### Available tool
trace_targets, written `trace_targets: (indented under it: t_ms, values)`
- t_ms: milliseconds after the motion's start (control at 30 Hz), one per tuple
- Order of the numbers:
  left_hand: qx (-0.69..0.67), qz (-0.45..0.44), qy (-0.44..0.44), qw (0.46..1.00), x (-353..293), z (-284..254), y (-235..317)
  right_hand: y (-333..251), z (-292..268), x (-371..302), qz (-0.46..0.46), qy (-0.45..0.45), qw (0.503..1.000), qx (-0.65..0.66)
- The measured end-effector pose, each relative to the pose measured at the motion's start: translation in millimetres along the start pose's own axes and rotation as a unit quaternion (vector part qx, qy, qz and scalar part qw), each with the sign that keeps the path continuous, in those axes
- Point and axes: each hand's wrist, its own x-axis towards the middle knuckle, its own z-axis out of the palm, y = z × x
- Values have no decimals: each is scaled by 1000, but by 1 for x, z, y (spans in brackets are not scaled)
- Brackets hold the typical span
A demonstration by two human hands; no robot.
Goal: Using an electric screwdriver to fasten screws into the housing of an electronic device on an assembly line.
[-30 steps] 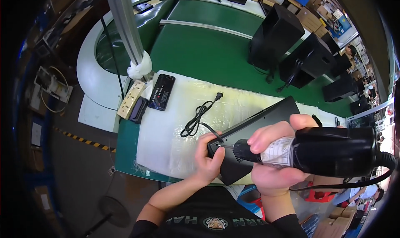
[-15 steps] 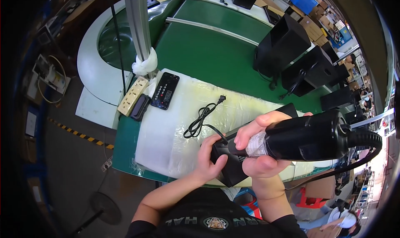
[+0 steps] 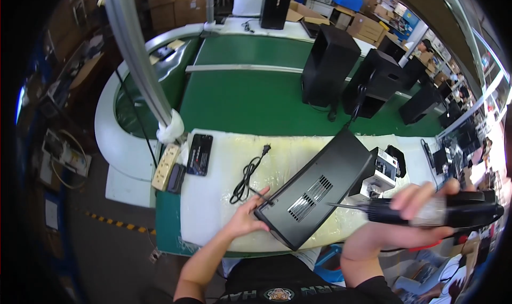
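Observation:
A long black case (image 3: 344, 165) with two rows of vent slots lies slantwise on the padded, plastic-covered mat. My left hand (image 3: 244, 221) grips its near left end, thumb along the front edge and fingers on the far side. In my right hand (image 3: 392, 236) is a black electric screwdriver (image 3: 469, 211), its thin bit pointing left over the case beside the vents. The bit looks raised, though whether it touches anything I cannot tell. A black power cord (image 3: 245, 179) with a two-pin plug runs from the case's left end and lies coiled on the mat.
A phone (image 3: 200, 155), a cream power strip (image 3: 165, 168) and a dark small box (image 3: 176, 178) sit at the left. White-and-black boxy parts (image 3: 385, 168) stand right of the case. Black speaker cabinets (image 3: 330, 64) line the green conveyor (image 3: 240, 101). A metal post (image 3: 138, 53) rises at left.
My right hand has drawn the screwdriver right, off the case's left end. More of the case now shows. My left hand still holds the left end. The view has tilted up.

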Motion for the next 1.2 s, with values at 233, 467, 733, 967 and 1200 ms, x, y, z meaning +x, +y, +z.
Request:
trace_targets:
  t_ms: [233, 467, 733, 967, 1200]
  values:
    - [-306, -82, 212, 925, -24, 55, -27, -47, -136, 18, -44, 190, 977, -88]
    - [-413, 66, 322, 849, 87, 70, 57, 16, -174, -18, 168, 259, 941, -142]
    - [-409, -129, 382, 819, 218, -27, 114, 77, -183, -36, 190, 264, 941, -90]
    - [-227, -257, 473, 812, 320, -60, 159, 113, -180, -20, 168, 263, 950, -22]
    - [41, -141, 674, 724, 391, -55, 137, 118, -200, -13, 136, 284, 947, -62]
